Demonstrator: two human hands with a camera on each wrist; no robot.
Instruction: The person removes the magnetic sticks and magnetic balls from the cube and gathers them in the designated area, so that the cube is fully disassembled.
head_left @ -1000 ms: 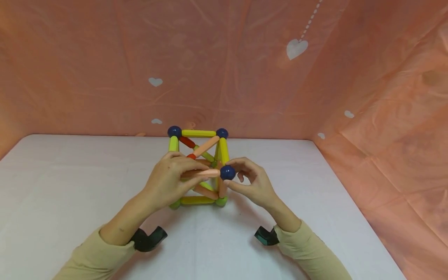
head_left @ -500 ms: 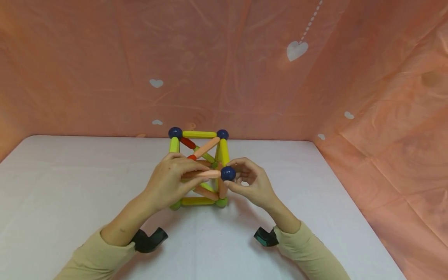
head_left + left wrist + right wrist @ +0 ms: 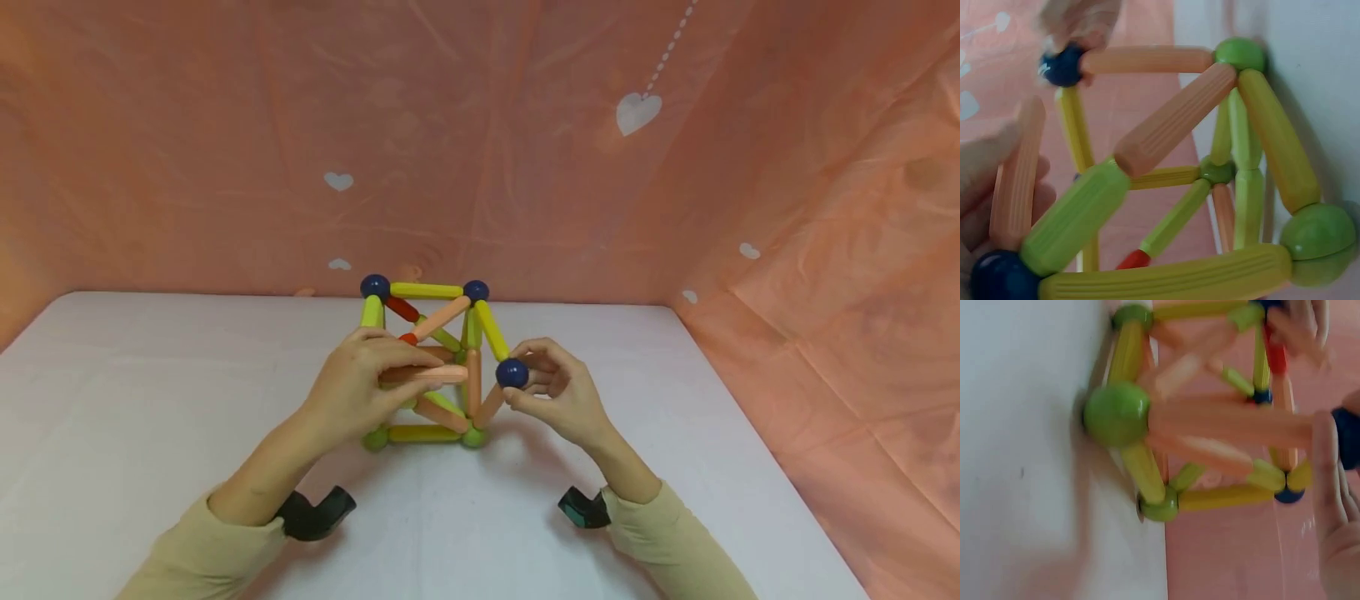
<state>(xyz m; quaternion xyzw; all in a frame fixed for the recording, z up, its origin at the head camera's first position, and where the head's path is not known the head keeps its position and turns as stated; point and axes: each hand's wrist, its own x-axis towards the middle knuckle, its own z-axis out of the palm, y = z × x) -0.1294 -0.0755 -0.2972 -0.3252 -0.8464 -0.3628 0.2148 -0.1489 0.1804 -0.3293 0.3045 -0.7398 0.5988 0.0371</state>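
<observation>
A frame of magnetic rods and balls stands mid-table, green balls point(image 3: 473, 437) below and dark blue balls point(image 3: 375, 287) on top. My left hand point(image 3: 356, 392) pinches an orange rod point(image 3: 442, 374) at the near top; in the left wrist view this rod point(image 3: 1017, 181) meets a blue ball point(image 3: 1004, 278) at one end, its other end free. My right hand point(image 3: 562, 396) pinches the front right blue ball point(image 3: 512, 373), which leans outward with a yellow rod point(image 3: 492, 331) and a slanting orange rod point(image 3: 491, 406) still on it. A gap parts this ball from the left hand's rod.
The frame rests on a white tabletop point(image 3: 187, 350), with an orange cloth point(image 3: 487, 150) with white hearts behind and to the right. Black wrist-worn pieces point(image 3: 318, 514) stick out under both sleeves. Diagonal red, orange and green rods cross inside the frame.
My right hand has shifted right with the blue ball, parting it from the orange rod's end. The attached rods now tilt outward. My left hand stays nearly in place, holding its rod.
</observation>
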